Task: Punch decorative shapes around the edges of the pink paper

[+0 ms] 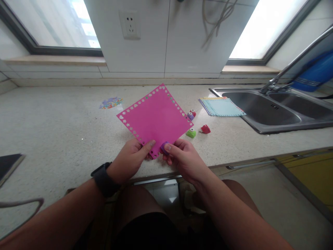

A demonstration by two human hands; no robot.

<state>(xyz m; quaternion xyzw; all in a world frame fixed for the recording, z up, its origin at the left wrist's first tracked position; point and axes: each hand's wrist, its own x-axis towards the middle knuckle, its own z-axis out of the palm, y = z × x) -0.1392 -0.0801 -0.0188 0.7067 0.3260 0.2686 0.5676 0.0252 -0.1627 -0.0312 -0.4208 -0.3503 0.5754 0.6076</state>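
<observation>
The pink paper square sat at the centre of the frame, held up on a tilt over the speckled countertop, one corner pointing down toward the person. Its edges carried rows of small punched-out shapes, hearts and stars among them. It looked like thin craft paper: light, fairly flexible, easy to crease or tear along the perforated border, so a pinch near the corner with flat fingers seemed the safest hold.

The left hand pinched the sheet just left of its lowest corner, thumb on top. The right hand gripped a small purple punch clamped over that corner, thumb pressing on it. The punch looked like hard plastic, small and firm enough to squeeze.

Right of the sheet lay a green punch, a red punch and another small purple-and-red pair. Further right, a stack of pale blue sheets lay beside the steel sink. A little heap of paper bits sat left of centre, and a wall socket showed at the top.
</observation>
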